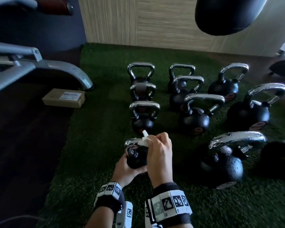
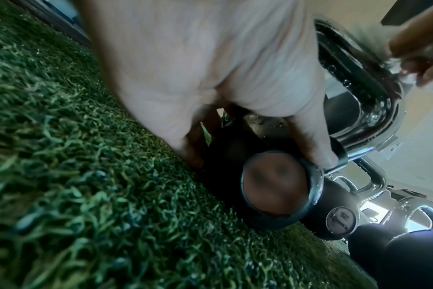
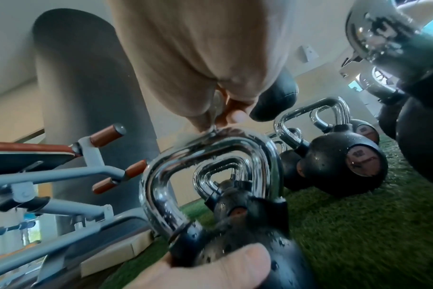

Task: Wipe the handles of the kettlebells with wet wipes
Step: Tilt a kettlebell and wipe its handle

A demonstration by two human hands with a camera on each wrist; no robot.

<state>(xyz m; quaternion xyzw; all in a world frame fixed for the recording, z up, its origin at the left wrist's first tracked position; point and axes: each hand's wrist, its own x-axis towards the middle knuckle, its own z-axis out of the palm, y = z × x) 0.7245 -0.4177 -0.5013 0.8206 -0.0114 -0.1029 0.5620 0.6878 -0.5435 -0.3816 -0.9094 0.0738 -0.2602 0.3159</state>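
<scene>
Nine other kettlebells (image 1: 193, 120) crowd turf (image 1: 95, 145); cardboard box (image 1: 64, 97) left.

I see green turf (image 1: 95, 145) with dark floor (image 1: 23, 145) to its left. A cardboard box (image 1: 64, 97) with a white label sits on that floor by a grey bench frame (image 1: 39, 66). Wood-panel wall (image 1: 138, 22) behind; black punching bag (image 1: 227, 14) hangs upper right.

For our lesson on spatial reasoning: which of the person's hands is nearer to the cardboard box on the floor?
Left. The left hand grips the nearest kettlebell on its side facing the cardboard box; the right hand, holding the wet wipe on the handle, sits on the far side.
</scene>
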